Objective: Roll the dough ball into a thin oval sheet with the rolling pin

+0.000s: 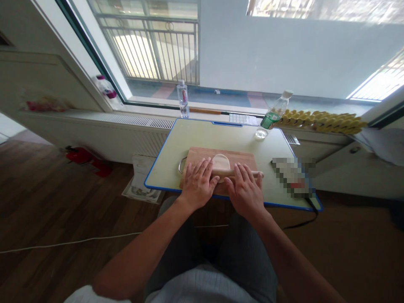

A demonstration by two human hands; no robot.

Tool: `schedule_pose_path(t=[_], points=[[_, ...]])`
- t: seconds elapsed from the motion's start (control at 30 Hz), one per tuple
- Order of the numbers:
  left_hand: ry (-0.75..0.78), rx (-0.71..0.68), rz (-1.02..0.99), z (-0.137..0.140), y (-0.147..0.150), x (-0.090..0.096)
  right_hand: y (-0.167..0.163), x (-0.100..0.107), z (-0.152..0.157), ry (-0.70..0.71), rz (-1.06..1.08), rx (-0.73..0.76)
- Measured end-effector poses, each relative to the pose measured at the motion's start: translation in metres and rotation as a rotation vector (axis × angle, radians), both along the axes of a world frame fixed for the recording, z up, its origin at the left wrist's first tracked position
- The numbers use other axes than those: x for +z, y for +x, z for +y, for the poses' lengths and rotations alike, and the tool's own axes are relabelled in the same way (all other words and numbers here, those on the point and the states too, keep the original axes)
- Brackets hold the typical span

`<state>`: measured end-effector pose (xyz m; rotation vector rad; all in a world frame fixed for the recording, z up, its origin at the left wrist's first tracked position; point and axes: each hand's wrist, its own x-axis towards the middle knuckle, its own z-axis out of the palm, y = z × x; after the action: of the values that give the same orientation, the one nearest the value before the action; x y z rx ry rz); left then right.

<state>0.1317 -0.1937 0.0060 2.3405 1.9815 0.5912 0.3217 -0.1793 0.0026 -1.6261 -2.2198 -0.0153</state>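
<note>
A pale wooden rolling pin [221,172] lies across a flat, rounded sheet of dough [221,161]. Beneath both is a wooden cutting board [243,157] with a metal handle on its left. My left hand [198,182] rests over the pin's left part, fingers stretched out and laid flat, hiding that end. On the right part lies my right hand [248,190], its fingers extended across the pin and the thumb on the near side. The pin's right end sticks out past these fingers. Dough shows on the far side of the pin and a little on the near side.
The board sits on a small blue-edged table [167,164]. A green-labelled bottle [272,118] stands at its back right; a pixelated object [293,177] with a black strap lies at the right. Another clear bottle [183,100] stands by the window. A fire extinguisher [88,160] is on the floor.
</note>
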Motion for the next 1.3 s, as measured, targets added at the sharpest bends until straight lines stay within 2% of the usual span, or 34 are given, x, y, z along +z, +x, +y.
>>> schedule_pose_path(t=[0.13, 0.23, 0.3, 0.47, 0.57, 0.63, 0.8, 0.9, 0.97, 1.17, 1.23, 1.3], points=[[0.043, -0.056, 0.009, -0.049, 0.000, -0.010, 0.016, -0.009, -0.042, 0.059, -0.029, 0.065], [0.044, -0.074, 0.007, -0.062, -0.001, -0.013, 0.020, -0.012, -0.051, 0.064, -0.039, 0.075], [0.023, -0.058, -0.006, -0.052, -0.002, -0.011, 0.016, -0.010, -0.040, 0.047, -0.033, 0.056], [-0.059, -0.001, -0.028, 0.002, -0.004, 0.005, -0.005, 0.004, 0.012, -0.044, -0.014, -0.007], [-0.069, 0.000, -0.036, 0.012, -0.005, 0.009, -0.010, 0.009, 0.020, -0.074, -0.014, -0.021], [-0.039, -0.008, -0.033, 0.002, -0.005, 0.006, -0.006, 0.007, 0.010, -0.059, -0.011, -0.016], [0.031, -0.068, -0.012, -0.052, -0.004, -0.009, 0.012, -0.007, -0.042, 0.016, -0.012, 0.044], [0.046, -0.068, -0.002, -0.063, -0.003, -0.014, 0.017, -0.012, -0.053, 0.031, -0.020, 0.052], [0.044, -0.052, 0.003, -0.053, -0.002, -0.013, 0.014, -0.012, -0.042, 0.031, -0.019, 0.036], [-0.007, 0.011, 0.001, 0.013, -0.002, 0.001, -0.009, 0.006, 0.023, -0.105, -0.030, -0.054], [-0.020, 0.020, 0.003, 0.023, -0.001, 0.003, -0.013, 0.010, 0.030, -0.123, -0.029, -0.065], [-0.011, 0.020, 0.008, 0.018, -0.001, 0.003, -0.011, 0.010, 0.024, -0.102, -0.018, -0.056]])
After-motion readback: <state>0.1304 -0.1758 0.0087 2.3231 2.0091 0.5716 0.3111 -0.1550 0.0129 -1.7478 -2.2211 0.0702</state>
